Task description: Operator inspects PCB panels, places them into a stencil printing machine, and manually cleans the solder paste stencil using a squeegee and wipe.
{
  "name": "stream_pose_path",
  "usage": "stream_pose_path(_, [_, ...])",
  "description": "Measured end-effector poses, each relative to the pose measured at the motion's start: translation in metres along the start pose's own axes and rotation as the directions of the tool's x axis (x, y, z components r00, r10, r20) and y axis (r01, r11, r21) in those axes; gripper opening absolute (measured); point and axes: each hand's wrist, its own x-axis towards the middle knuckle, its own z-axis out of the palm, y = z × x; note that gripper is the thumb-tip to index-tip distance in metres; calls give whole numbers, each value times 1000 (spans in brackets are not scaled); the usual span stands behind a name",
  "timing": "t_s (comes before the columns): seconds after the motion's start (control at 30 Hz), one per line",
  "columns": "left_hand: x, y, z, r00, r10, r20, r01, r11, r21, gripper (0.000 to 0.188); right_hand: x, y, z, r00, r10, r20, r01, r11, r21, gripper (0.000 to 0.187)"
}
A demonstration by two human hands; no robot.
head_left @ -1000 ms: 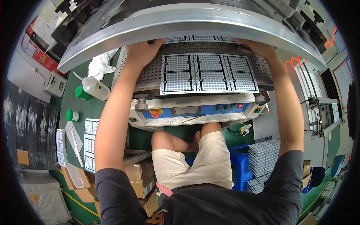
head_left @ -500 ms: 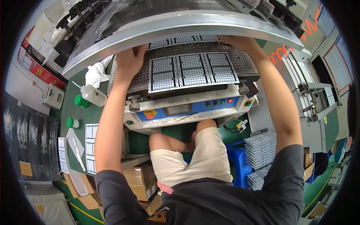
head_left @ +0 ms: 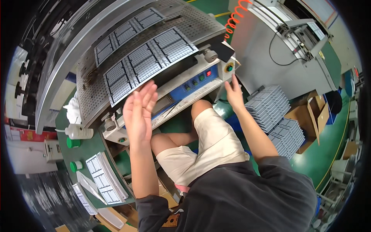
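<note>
Grey gridded panel sheet [head_left: 148, 62] flat on perforated bed [head_left: 92, 77]. Left hand [head_left: 140, 112] open, fingers spread, empty, near sheet edge. Right hand [head_left: 234, 92] open, beside control panel [head_left: 193, 83].

You are sitting in a factory workshop, on an electronics production floor. The landmark is the machine in front of you: a perforated metal plate [head_left: 162, 27] carrying gridded panel sheets [head_left: 148, 58], with a blue control panel [head_left: 189, 87] of buttons along its near edge. To the right of that machine stands a grey metal cabinet [head_left: 266, 46] with cables and an orange coiled air hose [head_left: 235, 17]. Below the cabinet, stacks of grey trays [head_left: 270, 108] sit beside open cardboard boxes [head_left: 307, 112]. Left of the machine, a green worktop [head_left: 91, 149] holds more gridded panels [head_left: 102, 181] and a plastic bottle [head_left: 79, 132]. The floor [head_left: 328, 150] is painted green.
</note>
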Motion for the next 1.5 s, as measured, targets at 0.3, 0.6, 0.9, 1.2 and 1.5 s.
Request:
stream_pose_path(0.3, [6,-4,2,994,91,-57,-84,990,112,33,36,22,59,944,-208,-256,170,972,-160,76])
stream_pose_path(0.6, [-93,-31,-10,986,159,-50,-155,986,67,26,-27,-42,5,978,-109,180,92,991,96,69])
stream_pose_path(0.9, [-160,-89,7,999,38,-11,-33,960,276,27,-164,-95,-19,697,-303,650,-282,717,637,37])
stream_pose_path(1.2, [-140,-73,-60,744,248,620,-666,211,715,35,-143,-116,-54,628,-248,738,-448,660,603,41])
stream_pose_path(1.5, [-132,-30,-41,817,-253,517,324,945,-50,55,-142,-114,-65,660,-172,731,-333,806,490,39])
